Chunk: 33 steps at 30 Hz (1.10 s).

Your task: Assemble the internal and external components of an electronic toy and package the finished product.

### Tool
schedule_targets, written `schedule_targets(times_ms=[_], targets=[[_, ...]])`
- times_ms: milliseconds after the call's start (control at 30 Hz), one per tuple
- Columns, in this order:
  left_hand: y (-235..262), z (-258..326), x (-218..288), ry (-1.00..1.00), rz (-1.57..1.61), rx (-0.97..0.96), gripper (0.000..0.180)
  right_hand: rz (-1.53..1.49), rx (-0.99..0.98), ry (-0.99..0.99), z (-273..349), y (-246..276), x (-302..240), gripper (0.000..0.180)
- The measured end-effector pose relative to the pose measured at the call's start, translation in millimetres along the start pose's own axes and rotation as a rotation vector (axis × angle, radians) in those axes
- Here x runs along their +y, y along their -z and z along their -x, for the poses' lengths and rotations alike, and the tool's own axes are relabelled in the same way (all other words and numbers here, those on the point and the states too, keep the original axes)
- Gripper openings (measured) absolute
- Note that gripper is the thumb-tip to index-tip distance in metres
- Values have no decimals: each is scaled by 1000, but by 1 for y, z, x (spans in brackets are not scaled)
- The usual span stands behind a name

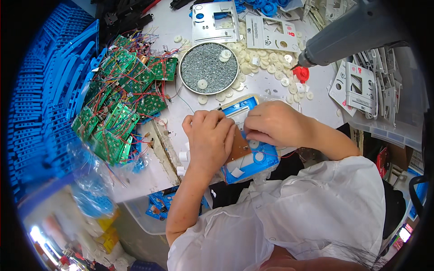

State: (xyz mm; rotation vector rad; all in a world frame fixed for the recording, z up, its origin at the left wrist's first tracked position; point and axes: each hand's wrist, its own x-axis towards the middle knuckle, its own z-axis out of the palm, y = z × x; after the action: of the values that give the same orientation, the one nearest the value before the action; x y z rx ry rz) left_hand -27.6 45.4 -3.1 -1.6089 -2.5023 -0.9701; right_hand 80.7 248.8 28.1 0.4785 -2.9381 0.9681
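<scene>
- Presently, one blue case (271, 161), at the near edge of the surface (323, 108), under both hands. Hazard: could slide toward the lap; cause, a push from above without steady backing.
- Left hand (209, 140), one: grip curled over the case's left side and a brown board (239, 151); whether it pinches anything cannot be told. Hazard: board could sit crooked or crack; cause, uneven pressure.
- Right hand (276, 124), one: grip narrow, fingertips drawn together over the case; anything held there is hidden. Hazard: a small part could drop inside; cause, a slip of the pinch.
- White slip (237, 172), one, on the case's near end. Hazard: could get trapped beneath a part; cause, left lying loose.
- Screws (212, 67), one round dish full, beyond the case, two or more pale discs lying on top. Hazard: spillage; cause, a knock from the knuckles.
- Green boards (122, 124), one heap, wired, left. Hazard: snagging; cause, tangled leads near the left forearm.
- Grey power driver (348, 36), one, upper right. Hazard: a bump; cause, the right arm rising.
</scene>
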Motion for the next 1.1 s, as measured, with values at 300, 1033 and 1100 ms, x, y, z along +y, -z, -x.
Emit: schedule_targets(times_ms=[300,1033,1100], targets=[[-2,3,0,12,25,25,10,15,328,22,-1,-32,10,18],[-2,5,-1,16,5,44,12,246,195,133,5,-14,-3,20],[-2,5,-1,11,6,35,12,321,161,120,10,-15,-13,23]])
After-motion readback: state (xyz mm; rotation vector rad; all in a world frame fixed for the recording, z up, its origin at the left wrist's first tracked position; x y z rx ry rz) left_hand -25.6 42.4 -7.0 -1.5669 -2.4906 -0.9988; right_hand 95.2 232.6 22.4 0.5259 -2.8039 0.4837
